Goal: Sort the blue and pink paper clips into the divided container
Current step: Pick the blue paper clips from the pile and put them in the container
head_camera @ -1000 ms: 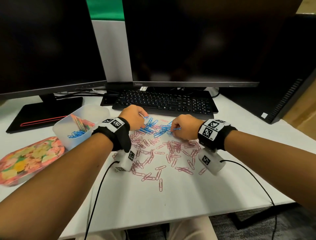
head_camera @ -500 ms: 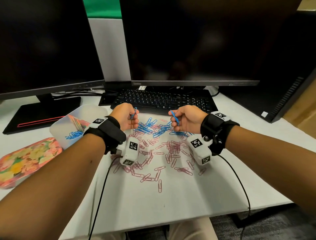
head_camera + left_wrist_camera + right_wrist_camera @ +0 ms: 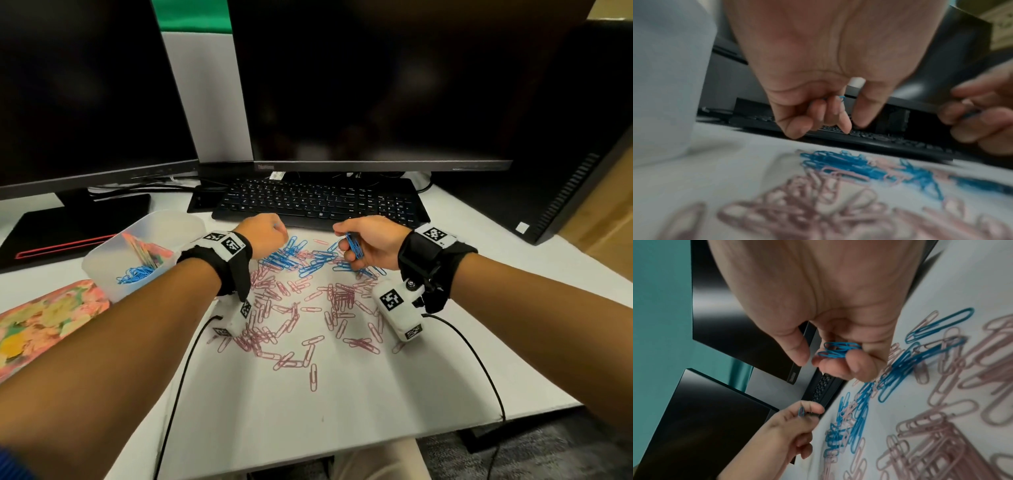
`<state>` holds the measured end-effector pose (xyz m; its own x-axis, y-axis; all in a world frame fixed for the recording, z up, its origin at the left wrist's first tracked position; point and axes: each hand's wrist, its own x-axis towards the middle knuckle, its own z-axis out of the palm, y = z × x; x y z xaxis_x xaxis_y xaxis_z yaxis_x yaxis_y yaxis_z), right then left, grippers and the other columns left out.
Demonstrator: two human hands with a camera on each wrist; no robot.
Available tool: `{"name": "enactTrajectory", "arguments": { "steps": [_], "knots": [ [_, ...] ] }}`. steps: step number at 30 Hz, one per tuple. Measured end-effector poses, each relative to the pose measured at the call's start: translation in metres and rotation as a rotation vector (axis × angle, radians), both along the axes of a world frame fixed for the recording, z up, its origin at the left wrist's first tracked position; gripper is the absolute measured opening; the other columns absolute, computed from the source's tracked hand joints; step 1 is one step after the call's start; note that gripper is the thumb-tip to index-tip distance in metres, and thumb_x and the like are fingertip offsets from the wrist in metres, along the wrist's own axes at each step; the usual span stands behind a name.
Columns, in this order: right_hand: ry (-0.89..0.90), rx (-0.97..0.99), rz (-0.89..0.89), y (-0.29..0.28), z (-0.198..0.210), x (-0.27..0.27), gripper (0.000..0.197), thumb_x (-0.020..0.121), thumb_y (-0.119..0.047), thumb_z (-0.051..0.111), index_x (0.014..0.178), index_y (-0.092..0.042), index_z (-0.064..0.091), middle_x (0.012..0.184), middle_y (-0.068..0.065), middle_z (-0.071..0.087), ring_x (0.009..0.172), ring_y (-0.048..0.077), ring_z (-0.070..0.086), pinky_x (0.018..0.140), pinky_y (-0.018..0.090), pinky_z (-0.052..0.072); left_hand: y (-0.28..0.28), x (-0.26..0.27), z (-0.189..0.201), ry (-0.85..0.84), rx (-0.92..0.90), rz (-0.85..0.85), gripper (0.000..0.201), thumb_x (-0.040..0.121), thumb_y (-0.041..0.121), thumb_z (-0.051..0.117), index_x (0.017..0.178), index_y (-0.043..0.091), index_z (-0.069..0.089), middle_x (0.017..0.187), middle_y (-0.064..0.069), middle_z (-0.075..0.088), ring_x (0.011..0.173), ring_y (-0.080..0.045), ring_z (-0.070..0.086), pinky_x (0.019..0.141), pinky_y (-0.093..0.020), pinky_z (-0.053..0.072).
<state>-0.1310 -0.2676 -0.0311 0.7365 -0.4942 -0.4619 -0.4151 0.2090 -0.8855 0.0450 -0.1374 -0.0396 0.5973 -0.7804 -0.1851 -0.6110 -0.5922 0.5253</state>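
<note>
A pile of blue paper clips (image 3: 301,257) lies on the white table just before the keyboard, with pink paper clips (image 3: 308,315) spread nearer me. My right hand (image 3: 363,243) hovers above the pile's right end, its curled fingers holding a small bunch of blue clips (image 3: 838,349). My left hand (image 3: 265,234) is over the pile's left end and pinches a blue clip (image 3: 801,411), barely visible between its fingers (image 3: 838,110). The translucent divided container (image 3: 102,263) stands at the left with blue clips (image 3: 135,274) in its near compartment.
A black keyboard (image 3: 318,202) lies right behind the hands, under two dark monitors (image 3: 370,85). A colourful floral tray (image 3: 41,318) sits at the left front. Wrist-camera cables (image 3: 185,370) trail across the table's front part.
Both hands rose from the pile with blue clips. The right hand has turned palm-up with its bunch. The left hand has turned back down over the pile's left end.
</note>
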Motion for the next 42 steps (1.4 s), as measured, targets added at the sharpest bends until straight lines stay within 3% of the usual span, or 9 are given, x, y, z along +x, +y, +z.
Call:
{"name": "enactTrajectory", "arguments": {
  "steps": [4, 8, 15, 19, 26, 29, 32, 37, 42],
  "knots": [
    [0.016, -0.047, 0.002, 0.0, 0.0, -0.001, 0.016, 0.096, -0.025, 0.053, 0.093, -0.01, 0.049, 0.07, 0.005, 0.045, 0.054, 0.017, 0.041, 0.051, 0.029, 0.032, 0.004, 0.001, -0.005, -0.286, 0.223, -0.198, 0.017, 0.086, 0.021, 0.066, 0.101, 0.029, 0.064, 0.09, 0.004, 0.054, 0.088, -0.019, 0.056, 0.074, -0.027, 0.046],
    [0.022, -0.076, 0.023, 0.005, 0.0, 0.0, 0.014, 0.097, -0.025, 0.054, 0.092, -0.012, 0.051, 0.071, 0.005, 0.045, 0.055, 0.017, 0.04, 0.047, 0.027, 0.032, 0.005, 0.0, -0.003, -0.326, 0.191, -0.204, 0.006, 0.084, 0.023, 0.07, 0.089, 0.027, 0.069, 0.1, 0.002, 0.065, 0.094, -0.02, 0.063, 0.078, -0.028, 0.05],
    [0.004, -0.106, 0.042, 0.012, 0.01, 0.002, 0.009, 0.096, -0.022, 0.054, 0.091, -0.014, 0.054, 0.07, 0.006, 0.046, 0.055, 0.017, 0.041, 0.047, 0.028, 0.032, 0.014, -0.004, 0.016, -0.232, 0.041, -0.164, 0.013, 0.09, 0.018, 0.059, 0.096, 0.013, 0.069, 0.089, 0.0, 0.063, 0.088, -0.021, 0.059, 0.072, -0.028, 0.046],
    [-0.005, -0.114, 0.03, 0.021, 0.021, 0.009, 0.014, 0.094, -0.02, 0.058, 0.091, -0.007, 0.053, 0.071, 0.007, 0.05, 0.055, 0.018, 0.045, 0.055, 0.032, 0.036, 0.027, -0.004, 0.035, -0.128, -0.076, -0.135, 0.011, 0.093, 0.024, 0.057, 0.092, 0.017, 0.065, 0.092, -0.004, 0.066, 0.086, -0.022, 0.06, 0.073, -0.029, 0.047],
    [-0.06, -0.127, 0.118, 0.051, 0.051, 0.031, 0.012, 0.094, -0.013, 0.057, 0.103, -0.006, 0.055, 0.074, 0.008, 0.054, 0.056, 0.017, 0.05, 0.051, 0.029, 0.041, 0.076, -0.001, 0.065, 0.064, -0.463, -0.026, 0.005, 0.094, 0.017, 0.06, 0.092, 0.013, 0.062, 0.086, -0.003, 0.069, 0.054, 0.008, 0.054, 0.052, -0.006, 0.037],
    [-0.084, -0.15, 0.172, 0.072, 0.066, 0.051, 0.023, 0.092, -0.003, 0.053, 0.115, -0.004, 0.055, 0.082, 0.012, 0.054, 0.06, 0.019, 0.051, 0.053, 0.03, 0.041, 0.107, 0.015, 0.072, 0.14, -0.517, 0.079, 0.01, 0.09, 0.027, 0.06, 0.08, 0.03, 0.061, 0.098, -0.01, 0.072, 0.068, -0.011, 0.051, 0.064, -0.026, 0.043],
    [-0.092, -0.183, 0.231, 0.096, 0.077, 0.074, 0.028, 0.09, 0.003, 0.052, 0.116, -0.005, 0.056, 0.089, 0.014, 0.056, 0.062, 0.02, 0.054, 0.051, 0.029, 0.043, 0.136, 0.034, 0.078, 0.092, -0.442, 0.118, 0.012, 0.091, 0.02, 0.062, 0.081, 0.023, 0.057, 0.096, -0.01, 0.07, 0.074, -0.017, 0.051, 0.061, -0.029, 0.041],
    [-0.057, -0.302, 0.359, 0.143, 0.083, 0.118, 0.025, 0.093, 0.002, 0.046, 0.115, -0.005, 0.053, 0.081, 0.012, 0.059, 0.057, 0.018, 0.049, 0.05, 0.027, 0.038, 0.178, 0.065, 0.082, -0.075, -0.161, 0.112, 0.011, 0.087, 0.015, 0.068, 0.081, 0.017, 0.06, 0.077, -0.003, 0.065, 0.071, -0.019, 0.056, 0.067, -0.03, 0.043],
    [0.073, -0.556, 0.569, 0.186, 0.082, 0.156, 0.027, 0.087, 0.009, 0.047, 0.111, 0.006, 0.058, 0.085, 0.02, 0.069, 0.058, 0.024, 0.056, 0.048, 0.028, 0.044, 0.197, 0.067, 0.078, -0.302, 0.204, 0.074, 0.008, 0.085, 0.014, 0.069, 0.091, 0.019, 0.069, 0.082, 0.004, 0.063, 0.079, -0.015, 0.055, 0.068, -0.024, 0.04]
  ]
}}
